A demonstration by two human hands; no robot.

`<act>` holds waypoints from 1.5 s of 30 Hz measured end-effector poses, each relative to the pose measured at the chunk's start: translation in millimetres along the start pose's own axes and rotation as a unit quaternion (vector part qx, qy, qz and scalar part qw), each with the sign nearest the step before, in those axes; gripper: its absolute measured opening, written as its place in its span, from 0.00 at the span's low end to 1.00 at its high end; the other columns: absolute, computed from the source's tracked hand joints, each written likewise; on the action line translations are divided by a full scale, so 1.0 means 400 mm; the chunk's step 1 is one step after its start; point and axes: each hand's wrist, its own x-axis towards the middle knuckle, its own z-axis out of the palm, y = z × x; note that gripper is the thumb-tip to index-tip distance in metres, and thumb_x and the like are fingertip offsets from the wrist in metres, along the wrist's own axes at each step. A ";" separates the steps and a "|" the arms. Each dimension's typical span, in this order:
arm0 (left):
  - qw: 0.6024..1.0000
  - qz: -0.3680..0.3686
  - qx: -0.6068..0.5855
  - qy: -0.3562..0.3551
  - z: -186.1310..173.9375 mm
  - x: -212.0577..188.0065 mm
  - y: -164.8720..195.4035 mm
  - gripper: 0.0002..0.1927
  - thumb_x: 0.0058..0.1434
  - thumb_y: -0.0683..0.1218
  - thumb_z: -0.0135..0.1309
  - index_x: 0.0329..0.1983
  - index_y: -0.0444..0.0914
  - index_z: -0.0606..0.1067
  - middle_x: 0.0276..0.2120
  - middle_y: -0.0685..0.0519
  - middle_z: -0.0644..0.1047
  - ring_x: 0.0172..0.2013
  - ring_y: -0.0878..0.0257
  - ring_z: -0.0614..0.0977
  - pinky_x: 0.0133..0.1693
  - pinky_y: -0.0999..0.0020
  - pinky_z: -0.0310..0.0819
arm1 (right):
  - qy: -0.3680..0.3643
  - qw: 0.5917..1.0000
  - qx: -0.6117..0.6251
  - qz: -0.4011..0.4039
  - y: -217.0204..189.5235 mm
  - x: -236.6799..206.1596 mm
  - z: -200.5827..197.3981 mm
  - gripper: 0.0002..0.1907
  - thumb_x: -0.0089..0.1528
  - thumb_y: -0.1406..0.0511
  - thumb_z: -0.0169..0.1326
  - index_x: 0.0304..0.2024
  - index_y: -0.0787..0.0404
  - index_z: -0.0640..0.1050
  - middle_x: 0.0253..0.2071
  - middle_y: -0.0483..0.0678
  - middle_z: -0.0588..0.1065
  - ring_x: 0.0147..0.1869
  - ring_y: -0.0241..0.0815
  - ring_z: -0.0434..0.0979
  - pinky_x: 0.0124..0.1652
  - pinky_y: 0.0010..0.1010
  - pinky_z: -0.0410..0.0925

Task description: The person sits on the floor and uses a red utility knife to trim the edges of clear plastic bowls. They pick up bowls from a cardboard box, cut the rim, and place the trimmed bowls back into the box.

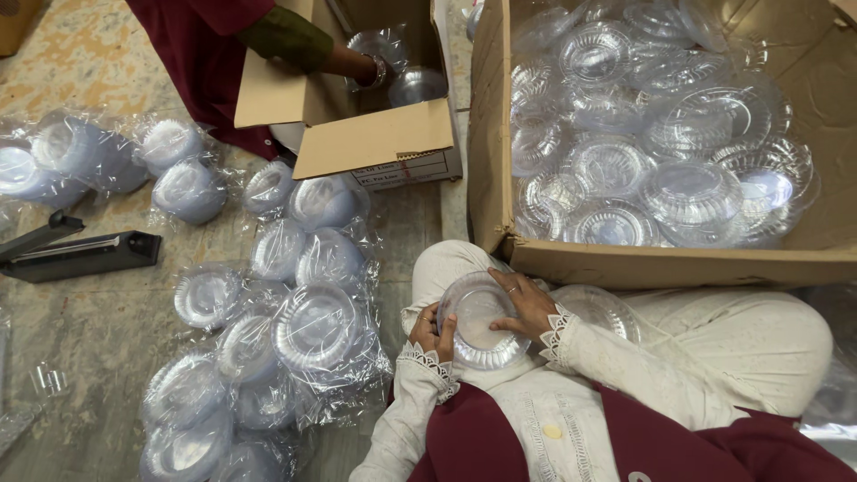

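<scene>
I am holding a clear bowl (479, 323) in my lap at lower centre, my left hand (433, 332) gripping its edge and my right hand (525, 305) spreading over its rim, steadying it from both sides. The big box (489, 152) of loose bowls is sitting just above, within reach. Bagged stacks (317, 328) are lying on the floor (89, 303) at left.

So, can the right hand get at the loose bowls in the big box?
Probably yes: the right hand rests on a bowl just below the open big box, with only its low front wall between.
</scene>
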 end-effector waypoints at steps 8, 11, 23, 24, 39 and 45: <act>0.999 -0.038 0.001 -0.001 -0.001 0.000 0.011 0.21 0.64 0.51 0.54 0.55 0.36 0.75 0.37 0.45 0.82 0.33 0.59 0.84 0.37 0.64 0.79 | 0.007 1.000 -0.010 -0.009 0.003 0.002 0.000 0.56 0.51 0.52 0.70 0.73 0.50 0.53 0.63 0.61 0.65 0.67 0.62 0.66 0.63 0.47 0.62; 1.000 -0.027 -0.014 0.003 0.000 0.001 0.010 0.20 0.64 0.51 0.54 0.55 0.35 0.75 0.36 0.45 0.83 0.33 0.59 0.84 0.37 0.64 0.79 | -0.001 1.000 -0.005 -0.007 0.004 0.004 -0.001 0.56 0.50 0.52 0.70 0.73 0.50 0.53 0.63 0.61 0.65 0.67 0.61 0.66 0.63 0.46 0.63; 1.000 -0.003 -0.030 0.007 0.010 0.003 -0.016 0.19 0.63 0.49 0.54 0.54 0.34 0.75 0.37 0.45 0.83 0.33 0.60 0.84 0.38 0.65 0.79 | -0.025 0.999 -0.014 0.024 -0.008 -0.001 -0.010 0.56 0.52 0.50 0.69 0.74 0.48 0.51 0.64 0.60 0.64 0.68 0.60 0.65 0.64 0.46 0.62; 1.000 -0.003 -0.031 0.005 0.009 0.004 -0.014 0.19 0.63 0.49 0.54 0.54 0.34 0.75 0.37 0.45 0.82 0.33 0.59 0.84 0.37 0.65 0.79 | -0.026 0.999 -0.015 0.026 -0.009 -0.001 -0.010 0.56 0.52 0.50 0.68 0.74 0.48 0.51 0.64 0.60 0.64 0.68 0.60 0.65 0.64 0.46 0.62; 0.999 -0.022 -0.010 -0.032 -0.017 -0.013 -0.052 0.26 0.69 0.58 0.51 0.60 0.34 0.73 0.36 0.47 0.79 0.33 0.60 0.77 0.36 0.66 0.73 | 0.009 0.999 0.002 0.031 0.056 -0.043 -0.009 0.53 0.55 0.54 0.68 0.74 0.63 0.54 0.66 0.68 0.63 0.68 0.65 0.67 0.63 0.48 0.64; 0.982 0.012 -0.187 -0.032 0.006 0.010 -0.088 0.21 0.74 0.55 0.56 0.52 0.31 0.71 0.36 0.55 0.77 0.35 0.69 0.76 0.38 0.74 0.72 | 0.085 0.987 0.097 0.100 0.034 -0.087 -0.028 0.25 0.63 0.62 0.66 0.58 0.67 0.75 0.47 0.59 0.80 0.44 0.48 0.82 0.43 0.35 0.75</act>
